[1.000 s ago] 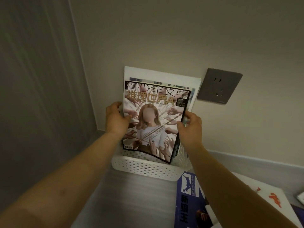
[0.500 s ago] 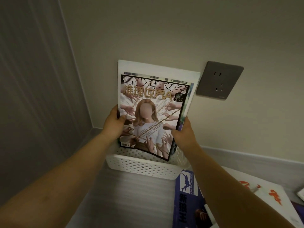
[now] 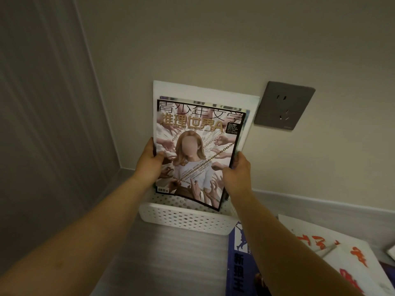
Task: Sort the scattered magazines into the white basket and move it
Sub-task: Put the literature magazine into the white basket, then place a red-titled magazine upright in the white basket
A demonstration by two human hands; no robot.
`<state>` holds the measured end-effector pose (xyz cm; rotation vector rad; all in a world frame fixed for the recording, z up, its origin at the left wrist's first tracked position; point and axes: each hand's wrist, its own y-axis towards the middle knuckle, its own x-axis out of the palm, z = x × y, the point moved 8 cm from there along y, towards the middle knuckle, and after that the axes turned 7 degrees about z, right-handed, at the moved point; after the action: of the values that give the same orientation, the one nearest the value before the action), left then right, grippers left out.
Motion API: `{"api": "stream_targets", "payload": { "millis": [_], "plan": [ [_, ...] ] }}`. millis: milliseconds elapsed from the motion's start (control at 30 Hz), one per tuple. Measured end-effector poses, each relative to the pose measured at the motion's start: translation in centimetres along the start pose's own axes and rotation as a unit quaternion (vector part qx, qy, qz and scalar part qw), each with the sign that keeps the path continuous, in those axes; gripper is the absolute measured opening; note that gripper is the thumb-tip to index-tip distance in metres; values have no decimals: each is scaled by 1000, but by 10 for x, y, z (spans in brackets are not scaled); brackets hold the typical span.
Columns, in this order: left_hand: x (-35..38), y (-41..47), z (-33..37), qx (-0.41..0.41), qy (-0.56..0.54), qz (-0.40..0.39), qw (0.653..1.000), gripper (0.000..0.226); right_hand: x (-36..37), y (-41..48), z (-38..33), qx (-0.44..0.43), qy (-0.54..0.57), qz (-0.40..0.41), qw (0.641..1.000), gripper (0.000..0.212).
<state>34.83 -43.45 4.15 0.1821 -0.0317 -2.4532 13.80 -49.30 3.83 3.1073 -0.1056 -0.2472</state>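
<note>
A white perforated basket [image 3: 183,218] sits on the pale surface against the wall. Upright in it stand several magazines; the front one [image 3: 198,133] shows a blonde figure ringed by reaching hands and chains, with a taller white one [image 3: 192,88] behind it. My left hand [image 3: 150,163] grips the stack's left edge, thumb on the cover. My right hand [image 3: 237,171] grips the right edge. The stack's lower ends are inside the basket, partly hidden by its front wall.
A blue magazine [image 3: 241,259] lies flat just right of the basket, partly under my right forearm. Further right lies a white magazine with orange characters [image 3: 333,253]. A grey wall socket [image 3: 284,105] is up right. The room corner and a grey panel wall [image 3: 42,103] are left.
The view shifted slightly; the magazines stand a little straighter in the basket. Both hands have stayed on the stack's edges, the right one sliding slightly lower.
</note>
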Motion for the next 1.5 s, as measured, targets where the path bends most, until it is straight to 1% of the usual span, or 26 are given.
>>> {"api": "stream_targets", "payload": {
  "millis": [67,133,233,333,367,433,533,600,667,700,767,833,867,900,933,967,1000,1033,1067,1100,1133,1200,1300,1367,1433,1500],
  "plan": [
    [0,0,3,-4,-8,11,1000,17,4,-2,-2,3,25,-3,1000,43],
    [0,1,11,14,-7,17,1000,14,6,-5,-5,-11,37,-6,999,48],
    [1,1,14,32,29,7,999,14,9,-11,-3,-41,-5,-22,999,53],
    [1,0,9,32,54,1,998,16,9,-12,-5,-60,-32,-27,997,50],
    [1,-1,6,22,60,-6,998,18,10,-11,-6,-63,-36,-32,997,50],
    [-2,-6,2,-7,74,-17,997,32,7,-11,-7,-63,-60,-47,995,49],
    [-16,-19,5,-29,92,18,995,55,-11,-14,-13,-57,-106,-53,991,50],
    [-27,-41,14,-18,114,53,992,55,-36,-25,-18,-60,-138,-39,988,52],
    [-33,-76,25,18,128,64,990,43,-69,-41,-21,-91,-170,-23,981,52],
    [-33,-96,30,34,118,61,991,36,-88,-51,-24,-116,-192,-16,974,50],
    [-29,-142,31,32,96,28,994,25,-132,-72,-19,-137,-230,-14,963,42],
    [-21,-191,26,21,96,-27,995,17,-177,-92,-4,-127,-283,-39,950,35],
    [-14,-216,24,19,104,-65,992,18,-200,-102,9,-103,-296,-45,948,32],
    [-5,-240,20,15,111,-96,989,23,-224,-111,23,-80,-318,-24,944,30],
    [4,-262,13,2,114,-116,987,28,-252,-119,36,-70,-362,43,928,30],
    [13,-284,3,-15,116,-127,985,29,-279,-129,47,-29,-423,98,900,33],
    [24,-303,-7,-30,124,-137,982,24,-300,-137,53,-39,-503,145,851,38],
    [35,-321,-17,-44,139,-145,979,18,-306,-144,68,-12,-525,91,846,45],
    [46,-337,-26,-60,152,-150,975,15,-304,-151,90,3,-516,-10,857,52],
    [58,-354,-35,-71,161,-161,971,16,-305,-162,112,37,-487,-96,867,60],
    [70,-370,-41,-77,171,-178,966,17,-313,-172,122,44,-496,-127,858,66],
    [95,-401,-48,-78,182,-219,955,20,-335,-183,136,29,-539,-117,833,77],
    [121,-427,-48,-72,222,-254,939,17,-350,-197,146,16,-543,-120,831,81],
    [136,-432,-48,-72,255,-290,920,30,-350,-200,141,-10,-551,-119,826,79],
    [145,-434,-48,-106,267,-316,904,41,-348,-200,137,-24,-551,-116,826,78],
    [150,-436,-49,-134,276,-330,893,45,-347,-199,134,-22,-548,-120,828,78]
  ]
}}
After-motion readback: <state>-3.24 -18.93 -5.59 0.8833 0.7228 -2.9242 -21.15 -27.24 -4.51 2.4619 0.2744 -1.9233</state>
